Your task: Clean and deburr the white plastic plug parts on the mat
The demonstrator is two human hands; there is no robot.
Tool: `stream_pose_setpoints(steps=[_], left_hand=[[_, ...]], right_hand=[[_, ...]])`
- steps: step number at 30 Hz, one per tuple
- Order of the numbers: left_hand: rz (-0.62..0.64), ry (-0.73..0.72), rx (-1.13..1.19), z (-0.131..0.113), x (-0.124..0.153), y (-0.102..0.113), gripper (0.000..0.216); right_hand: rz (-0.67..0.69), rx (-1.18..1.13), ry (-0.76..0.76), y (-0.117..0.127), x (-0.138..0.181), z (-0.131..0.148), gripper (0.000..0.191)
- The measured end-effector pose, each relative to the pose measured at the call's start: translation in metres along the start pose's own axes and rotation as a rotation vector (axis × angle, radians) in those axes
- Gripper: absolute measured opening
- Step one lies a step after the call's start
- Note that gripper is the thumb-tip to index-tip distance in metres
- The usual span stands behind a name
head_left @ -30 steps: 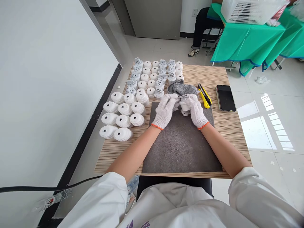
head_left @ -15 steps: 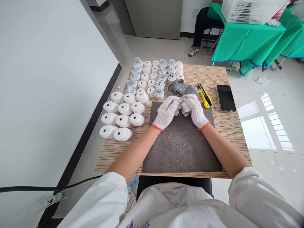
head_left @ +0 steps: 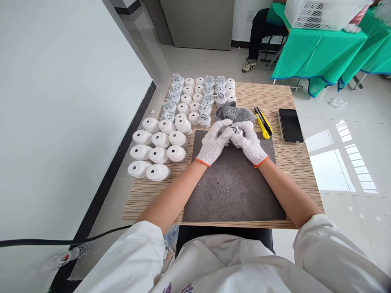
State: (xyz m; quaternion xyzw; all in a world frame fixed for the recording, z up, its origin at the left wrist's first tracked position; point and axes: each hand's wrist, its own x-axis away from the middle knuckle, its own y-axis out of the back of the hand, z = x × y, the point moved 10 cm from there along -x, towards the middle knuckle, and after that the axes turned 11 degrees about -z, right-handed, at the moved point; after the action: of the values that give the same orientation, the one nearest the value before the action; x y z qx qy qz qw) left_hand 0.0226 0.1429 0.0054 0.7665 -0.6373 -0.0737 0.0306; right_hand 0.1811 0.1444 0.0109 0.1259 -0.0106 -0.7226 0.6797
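Your desk (head_left: 265, 95) spreads out in front of you, with the dark mat (head_left: 235, 191) covering much of its near half. Along the left side and far end of the desk stand the white rolls, in two kinds. The bare rolls (head_left: 159, 173), each with a dark hole in its top, fill the near-left block and run back between the others. The clear-topped rolls (head_left: 204, 119) stand in columns farther back. If the clear tops mark finished pieces, you have a good batch done, the bare ones look left to do, and one more is in work between your hands.

Your left hand (head_left: 214, 141) and right hand (head_left: 249, 142), both in white knit gloves, meet over the far edge of the mat. The right is curled snugly around the work. The left is narrowed, fingertips up against the work's left side; gloves cover most of the contact, so I cannot tell whether it grips or only steadies. Just beyond your fingers lies the grey cloth (head_left: 234, 114), with the phone (head_left: 291, 125) well off to the right and the yellow cutter (head_left: 263, 123) between the two. Smallest of all, the held piece (head_left: 237, 131) shows only its clear top, framed by the gloves.
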Motion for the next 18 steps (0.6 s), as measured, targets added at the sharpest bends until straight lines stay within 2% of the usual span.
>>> stream_pose_setpoints(steps=[7,12,18], left_hand=[[0.026,-0.1,0.071,-0.01,0.002,-0.006,0.024],[0.034,-0.102,0.069,-0.009,0.002,-0.007,0.019],[0.049,-0.15,0.015,-0.015,0.002,-0.006,0.018]], right_hand=[[-0.008,0.02,-0.024,0.001,0.002,0.004,0.056],[-0.002,0.052,-0.075,0.001,0.002,-0.007,0.056],[-0.007,0.094,0.0,0.002,-0.002,-0.004,0.059]])
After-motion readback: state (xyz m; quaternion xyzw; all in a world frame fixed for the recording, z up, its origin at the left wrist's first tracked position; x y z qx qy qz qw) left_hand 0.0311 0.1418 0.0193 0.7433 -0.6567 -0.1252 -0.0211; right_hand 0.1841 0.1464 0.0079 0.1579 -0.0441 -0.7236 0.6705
